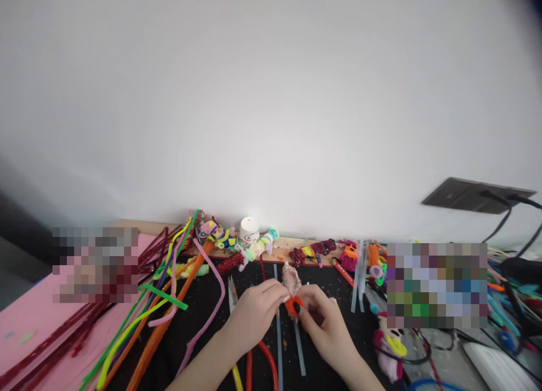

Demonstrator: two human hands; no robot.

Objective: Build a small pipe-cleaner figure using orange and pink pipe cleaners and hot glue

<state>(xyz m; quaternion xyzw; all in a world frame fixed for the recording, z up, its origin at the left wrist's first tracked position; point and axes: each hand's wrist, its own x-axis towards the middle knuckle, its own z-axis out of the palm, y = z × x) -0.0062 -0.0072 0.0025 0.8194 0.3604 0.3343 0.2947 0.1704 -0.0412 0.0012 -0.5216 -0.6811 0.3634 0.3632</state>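
Note:
My left hand [254,315] and my right hand [324,317] meet over a black mat [199,317], both pinching one small pipe-cleaner figure [291,279]. The figure has a fuzzy pale pink top that sticks up above my fingers and an orange part [292,305] at its base, held between the fingertips of both hands. Long pipe cleaners in orange, pink, yellow, green and dark red [169,306] lie fanned out to the left of my left hand. Small scissors [232,292] rest on the mat just beside my left hand.
A white wall fills the upper view. Along the table's back edge lie finished pipe-cleaner pieces [262,245] and a small white jar [249,231]. Clear glue sticks [358,278] lie right of centre. A wall socket [476,195] with black cables sits at right. Pink sheet [38,323] at left.

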